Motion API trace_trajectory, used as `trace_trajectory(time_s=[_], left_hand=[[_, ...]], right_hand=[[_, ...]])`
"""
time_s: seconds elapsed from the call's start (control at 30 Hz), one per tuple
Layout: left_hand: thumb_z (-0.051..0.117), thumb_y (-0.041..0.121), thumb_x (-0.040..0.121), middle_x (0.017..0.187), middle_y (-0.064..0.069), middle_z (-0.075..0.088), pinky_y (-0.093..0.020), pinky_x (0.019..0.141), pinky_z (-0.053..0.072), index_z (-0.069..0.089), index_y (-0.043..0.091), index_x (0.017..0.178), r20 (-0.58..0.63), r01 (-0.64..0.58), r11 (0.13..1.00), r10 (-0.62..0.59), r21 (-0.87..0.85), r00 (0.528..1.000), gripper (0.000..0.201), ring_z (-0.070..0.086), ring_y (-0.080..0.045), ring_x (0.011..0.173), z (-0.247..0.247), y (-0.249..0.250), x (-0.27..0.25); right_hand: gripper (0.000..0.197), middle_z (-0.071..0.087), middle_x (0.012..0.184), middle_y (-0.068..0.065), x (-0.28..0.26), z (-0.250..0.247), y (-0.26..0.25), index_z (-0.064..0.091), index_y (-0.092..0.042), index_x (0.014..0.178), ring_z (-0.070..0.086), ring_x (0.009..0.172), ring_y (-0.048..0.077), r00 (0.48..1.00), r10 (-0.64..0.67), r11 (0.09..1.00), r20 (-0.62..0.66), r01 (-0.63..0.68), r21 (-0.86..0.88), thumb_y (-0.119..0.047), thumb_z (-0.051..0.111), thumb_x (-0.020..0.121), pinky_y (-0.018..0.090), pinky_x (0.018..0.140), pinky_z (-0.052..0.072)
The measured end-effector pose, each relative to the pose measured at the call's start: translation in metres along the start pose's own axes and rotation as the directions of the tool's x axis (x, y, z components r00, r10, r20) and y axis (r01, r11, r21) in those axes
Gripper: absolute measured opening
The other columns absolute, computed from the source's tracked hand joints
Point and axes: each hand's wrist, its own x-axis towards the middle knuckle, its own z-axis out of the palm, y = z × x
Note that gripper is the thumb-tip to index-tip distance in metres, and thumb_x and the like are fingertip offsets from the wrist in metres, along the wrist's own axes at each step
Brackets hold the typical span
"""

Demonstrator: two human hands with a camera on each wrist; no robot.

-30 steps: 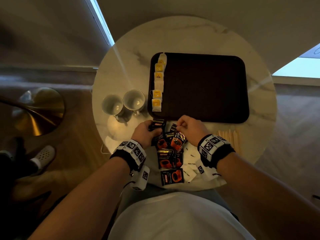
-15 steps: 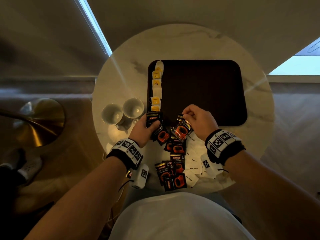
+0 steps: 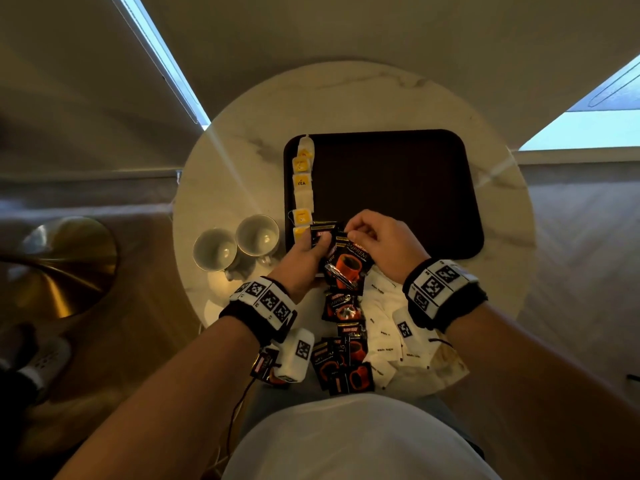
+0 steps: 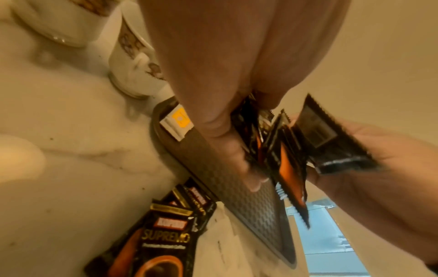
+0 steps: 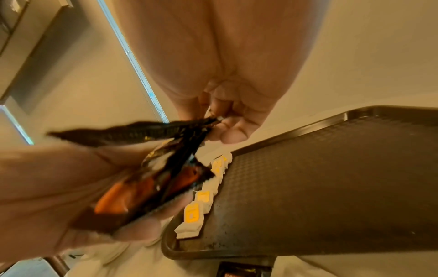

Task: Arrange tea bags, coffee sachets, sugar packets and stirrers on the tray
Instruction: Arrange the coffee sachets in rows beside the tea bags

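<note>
A dark brown tray (image 3: 398, 188) lies on the round marble table (image 3: 242, 174), with a row of yellow-tagged tea bags (image 3: 303, 183) along its left edge. My left hand (image 3: 304, 252) grips a small stack of black and orange coffee sachets (image 3: 348, 265) at the tray's near left corner. My right hand (image 3: 377, 237) pinches the top edge of a sachet in that stack. More coffee sachets (image 3: 343, 351) and white sugar packets (image 3: 384, 327) lie loose on the table near me. In the wrist views the held coffee sachets (image 4: 279, 150) (image 5: 161, 178) fan out between both hands.
Two white cups (image 3: 239, 242) stand left of the tray. The table edge is close to my body, with loose packets right at it. A brass lamp base (image 3: 59, 268) sits on the floor at left.
Both hands lifted sachets from the pile and moved forward to the tray's near left corner, coming together; the right hand now pinches the stack that the left holds.
</note>
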Motion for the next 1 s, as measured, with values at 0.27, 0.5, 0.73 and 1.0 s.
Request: trace_trajectory(time_s=[0.27, 0.5, 0.73, 1.0], left_hand=[[0.061, 0.021, 0.099, 0.125, -0.013, 0.069, -0.05, 0.093, 0.056, 0.055, 0.018, 0.129, 0.005, -0.03, 0.977, 0.032, -0.213, 0.999, 0.031, 0.069, -0.031, 0.11, 0.007, 0.001, 0.006], [0.062, 0.019, 0.098, 0.127, -0.013, 0.067, -0.058, 0.101, 0.05, 0.052, 0.016, 0.133, -0.17, -0.186, 0.959, 0.152, -0.212, 0.974, 0.037, 0.066, -0.031, 0.117, 0.009, 0.0, 0.016], [0.064, 0.015, 0.097, 0.125, -0.012, 0.069, -0.056, 0.097, 0.053, 0.054, 0.014, 0.133, -0.121, -0.15, 0.961, 0.124, -0.231, 0.985, 0.038, 0.068, -0.031, 0.114, 0.003, 0.004, 0.016], [0.071, 0.021, 0.092, 0.12, -0.009, 0.072, -0.059, 0.094, 0.054, 0.055, 0.016, 0.131, -0.284, -0.222, 0.969, 0.184, -0.106, 0.941, 0.042, 0.071, -0.028, 0.109, -0.005, 0.014, 0.034]], right_hand=[[0.02, 0.065, 0.106, -0.011, 0.014, 0.005, -0.005, 0.062, -0.027, 0.116, 0.064, 0.096, 0.002, 0.986, 0.075, 0.99, -0.149, -0.055, 0.133, -0.034, 0.063, 0.098, 0.023, 0.083, 0.057], [0.046, 0.067, 0.095, -0.009, 0.005, 0.012, 0.002, 0.056, -0.017, 0.127, 0.068, 0.085, 0.0, 0.962, 0.252, 0.945, -0.107, -0.22, 0.242, -0.032, 0.076, 0.089, 0.024, 0.08, 0.06], [0.068, 0.066, 0.129, 0.002, 0.015, 0.009, 0.014, 0.036, -0.021, 0.151, 0.067, 0.113, 0.012, 0.952, 0.293, 0.91, -0.09, -0.249, 0.331, -0.027, 0.071, 0.093, 0.038, 0.098, 0.057], [0.039, 0.067, 0.112, 0.0, 0.045, -0.005, 0.013, 0.046, -0.013, 0.14, 0.071, 0.093, 0.013, 0.883, 0.447, 0.791, -0.144, -0.315, 0.524, -0.012, 0.053, 0.102, 0.032, 0.082, 0.061]])
